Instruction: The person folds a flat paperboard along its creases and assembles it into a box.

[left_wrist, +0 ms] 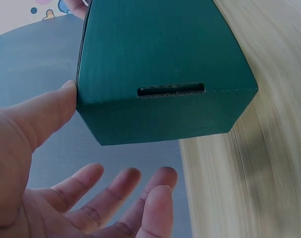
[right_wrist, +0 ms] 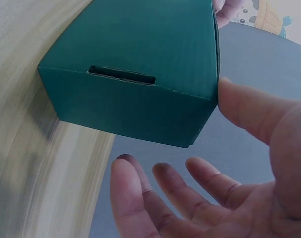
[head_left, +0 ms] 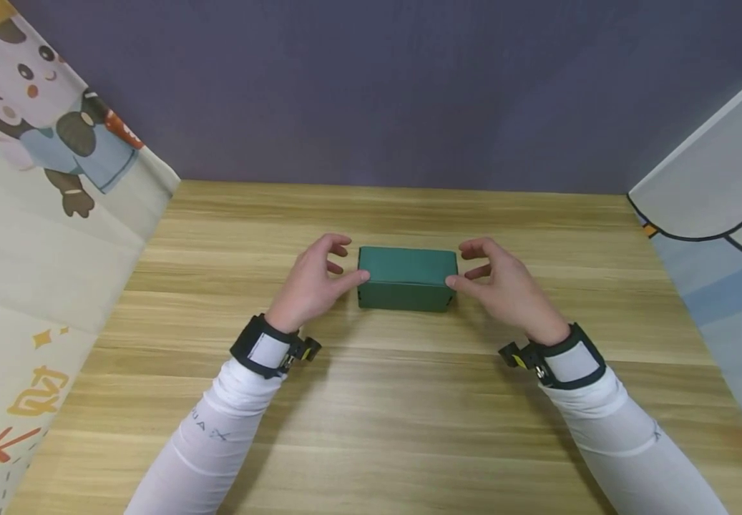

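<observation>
A small dark green cardboard box [head_left: 407,279] lies on the wooden table between the two hands, its lid down. The left hand [head_left: 314,282] is at its left end, the thumb tip at the near upper corner. Mirroring it, the right hand [head_left: 504,286] has its thumb at the near right corner. On both hands the other fingers are spread and loosely bent, apart from the box. Each wrist view shows a slot along an edge of the box [left_wrist: 165,54], and fingers [right_wrist: 126,186] clear of the cardboard. The underside is hidden.
The wooden table [head_left: 383,429] extends around the box on all sides. A dark blue-grey surface [head_left: 396,93] borders its far edge. Printed cloths with cartoon figures hang at the left [head_left: 42,265] and right [head_left: 718,193]. Black straps with small cameras circle both wrists.
</observation>
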### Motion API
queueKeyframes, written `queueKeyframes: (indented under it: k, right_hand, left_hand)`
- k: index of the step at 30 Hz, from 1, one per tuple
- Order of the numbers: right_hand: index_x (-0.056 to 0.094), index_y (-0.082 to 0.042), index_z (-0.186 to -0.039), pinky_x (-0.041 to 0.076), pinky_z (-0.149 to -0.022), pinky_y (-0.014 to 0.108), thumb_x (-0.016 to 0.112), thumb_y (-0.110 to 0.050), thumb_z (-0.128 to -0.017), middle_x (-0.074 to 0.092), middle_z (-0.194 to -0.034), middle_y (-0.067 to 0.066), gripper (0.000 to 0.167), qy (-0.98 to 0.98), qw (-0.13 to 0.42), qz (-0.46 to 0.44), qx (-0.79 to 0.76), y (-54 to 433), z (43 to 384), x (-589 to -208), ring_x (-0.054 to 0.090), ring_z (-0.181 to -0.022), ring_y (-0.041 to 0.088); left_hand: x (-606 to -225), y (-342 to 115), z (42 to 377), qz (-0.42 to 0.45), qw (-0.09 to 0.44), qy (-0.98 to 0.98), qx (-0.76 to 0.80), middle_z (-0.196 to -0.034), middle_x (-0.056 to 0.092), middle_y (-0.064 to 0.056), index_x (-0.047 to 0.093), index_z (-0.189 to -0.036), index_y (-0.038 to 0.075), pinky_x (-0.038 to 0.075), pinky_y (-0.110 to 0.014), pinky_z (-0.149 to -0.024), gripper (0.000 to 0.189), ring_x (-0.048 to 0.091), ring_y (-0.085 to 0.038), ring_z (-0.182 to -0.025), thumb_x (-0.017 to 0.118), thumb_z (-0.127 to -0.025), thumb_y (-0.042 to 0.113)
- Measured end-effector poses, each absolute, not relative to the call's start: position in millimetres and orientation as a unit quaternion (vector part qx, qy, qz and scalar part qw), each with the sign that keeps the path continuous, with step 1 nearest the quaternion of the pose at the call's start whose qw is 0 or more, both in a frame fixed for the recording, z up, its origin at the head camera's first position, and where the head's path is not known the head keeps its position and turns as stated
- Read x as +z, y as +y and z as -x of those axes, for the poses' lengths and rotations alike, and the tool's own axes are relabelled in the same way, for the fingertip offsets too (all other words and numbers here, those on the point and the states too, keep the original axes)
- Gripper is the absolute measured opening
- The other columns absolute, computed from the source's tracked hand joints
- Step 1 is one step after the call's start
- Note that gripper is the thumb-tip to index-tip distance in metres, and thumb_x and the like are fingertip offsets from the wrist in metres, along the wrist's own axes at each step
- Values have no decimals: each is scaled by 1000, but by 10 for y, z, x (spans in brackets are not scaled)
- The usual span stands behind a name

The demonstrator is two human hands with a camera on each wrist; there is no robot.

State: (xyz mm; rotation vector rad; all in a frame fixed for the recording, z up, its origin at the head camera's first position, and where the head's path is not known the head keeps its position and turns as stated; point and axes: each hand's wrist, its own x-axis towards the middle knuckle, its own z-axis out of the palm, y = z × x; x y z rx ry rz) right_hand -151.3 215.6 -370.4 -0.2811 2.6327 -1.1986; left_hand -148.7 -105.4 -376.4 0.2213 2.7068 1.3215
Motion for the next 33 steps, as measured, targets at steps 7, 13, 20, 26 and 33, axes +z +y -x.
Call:
queueKeyframes:
  k: [7,13,20,26,33]
  right_hand:
    - [50,-2,-149,59,-90,49,70,-46,-103,59,-143,19,67,898,148,96,-404,2205,1522,-3711,65,-118,37]
    - [52,2,-145,62,-85,49,65,-44,-106,63,-134,22,62,868,196,92,-447,2222,1524,-3768,70,-111,38]
    - [49,3,-146,62,-86,51,65,-49,-105,61,-134,23,68,864,182,82,-462,2183,1502,-3742,72,-104,39]
    - [53,3,-143,58,-88,50,64,-53,-104,63,-135,21,69,877,112,79,-461,2126,1470,-3637,68,-113,35]
    - [63,-1,-131,51,-93,46,63,-52,-105,67,-127,16,57,883,25,76,-462,2075,1434,-3627,65,-114,32]
  left_hand:
    - [-3764,-1055,1501,-71,101,899,420,-133,65,-13,55,-148,5,60,-45,-88,64,68,-31,-112,75,-100,43]
    - [-3800,-1025,1516,-74,159,899,401,-131,66,-15,60,-142,1,55,-49,-97,62,64,-32,-117,60,-105,52]
    - [-3770,-974,1488,-72,147,899,406,-129,66,-16,61,-139,0,55,-51,-97,66,64,-33,-115,57,-105,56]
    - [-3644,-949,1441,-70,99,888,443,-127,68,-12,64,-136,4,57,-49,-91,67,65,-30,-113,52,-105,62]
    - [-3604,-924,1404,-55,44,882,465,-129,63,-9,65,-138,7,55,-47,-91,67,62,-27,-112,49,-106,64]
